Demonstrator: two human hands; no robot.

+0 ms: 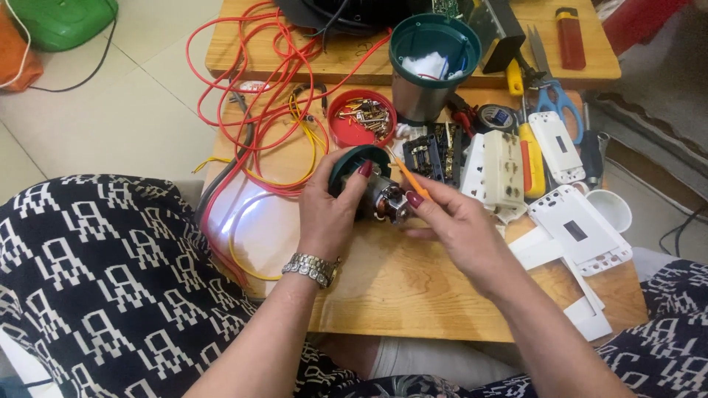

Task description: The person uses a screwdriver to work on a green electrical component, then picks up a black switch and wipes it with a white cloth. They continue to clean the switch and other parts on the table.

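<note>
A small electric motor [383, 199] with a dark green round cap is grasped in the left hand [333, 210], the fingers curled around the cap and the thumb laid over its top; a metal watch is worn on that wrist. The motor is held just above the wooden desk [398, 287], between the two hands. A thin orange tool [408, 173] is pinched between thumb and fingertips of the right hand [457, 228], and its lower end is set against the motor's metal end.

Just beyond the left hand, a red lid [361, 118] filled with small brass screws is seen, with a green-rimmed metal cup [434, 66] behind it. Red and yellow wires [258, 88] are looped to the left of that hand. Beyond the right hand lie dark socket parts [431, 155], white switch plates [579, 228], a yellow-handled screwdriver [531, 155] and blue-handled scissors [553, 92].
</note>
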